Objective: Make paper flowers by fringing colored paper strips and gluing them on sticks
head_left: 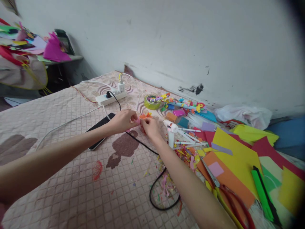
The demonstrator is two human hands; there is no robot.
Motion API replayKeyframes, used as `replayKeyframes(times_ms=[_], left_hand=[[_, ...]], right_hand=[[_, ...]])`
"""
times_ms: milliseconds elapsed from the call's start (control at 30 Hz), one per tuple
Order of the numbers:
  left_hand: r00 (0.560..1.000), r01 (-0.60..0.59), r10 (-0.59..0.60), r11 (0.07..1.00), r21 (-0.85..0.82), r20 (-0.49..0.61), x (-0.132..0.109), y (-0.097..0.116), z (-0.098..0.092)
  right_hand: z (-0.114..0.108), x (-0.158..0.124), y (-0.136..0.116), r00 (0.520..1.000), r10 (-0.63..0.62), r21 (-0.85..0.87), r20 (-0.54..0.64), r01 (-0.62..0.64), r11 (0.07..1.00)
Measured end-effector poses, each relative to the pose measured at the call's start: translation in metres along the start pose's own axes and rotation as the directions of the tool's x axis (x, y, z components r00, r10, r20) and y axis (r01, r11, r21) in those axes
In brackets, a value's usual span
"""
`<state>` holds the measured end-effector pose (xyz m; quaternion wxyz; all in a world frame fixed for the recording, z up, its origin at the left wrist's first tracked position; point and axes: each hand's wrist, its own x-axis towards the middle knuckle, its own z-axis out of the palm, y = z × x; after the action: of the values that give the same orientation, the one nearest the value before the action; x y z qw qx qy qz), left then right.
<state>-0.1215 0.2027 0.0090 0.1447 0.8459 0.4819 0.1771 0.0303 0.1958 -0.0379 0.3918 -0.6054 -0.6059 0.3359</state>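
- Our left hand and right hand nearly meet, nearer us than the yellow-green tape roll;
- our right fingertips pinch a bright, ragged orange piece;
- our left fingertips grip a small, pale pink piece, just left.

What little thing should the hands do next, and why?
Perhaps ease the pink piece toward the orange piece: the left hand pinches the pink one, the right hand seems to hold the orange one, and their fingers are close together.
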Motion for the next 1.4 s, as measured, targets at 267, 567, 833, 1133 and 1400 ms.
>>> replayKeyframes(times_ms=[267, 567, 833, 1133, 1400], left_hand=[[0.999, 0.011, -0.012, 0.999, -0.032, -0.051, -0.008, -0.004, 0.004], [0.998, 0.023, -0.024, 0.999, -0.038, -0.05, -0.009, -0.002, 0.004], [0.997, 0.032, -0.033, 0.999, -0.016, -0.071, -0.008, -0.005, 0.007], [0.994, 0.081, -0.081, 0.997, -0.007, -0.069, -0.01, -0.002, 0.008], [0.997, 0.022, -0.021, 1.0, 0.012, -0.071, -0.008, -0.004, 0.011]], right_hand=[[0.001, 0.0, 0.006, 1.0, -0.003, 0.013, -0.011, 0.003, 1.0], [0.005, 0.002, 0.012, 0.999, -0.035, 0.035, -0.016, 0.036, 0.999], [0.006, 0.002, 0.014, 0.999, -0.03, 0.046, -0.026, 0.032, 0.998], [0.006, 0.002, 0.012, 0.999, -0.03, 0.062, -0.016, 0.031, 0.998], [0.007, 0.002, 0.01, 1.0, -0.016, 0.076, 0.002, 0.016, 0.997]])
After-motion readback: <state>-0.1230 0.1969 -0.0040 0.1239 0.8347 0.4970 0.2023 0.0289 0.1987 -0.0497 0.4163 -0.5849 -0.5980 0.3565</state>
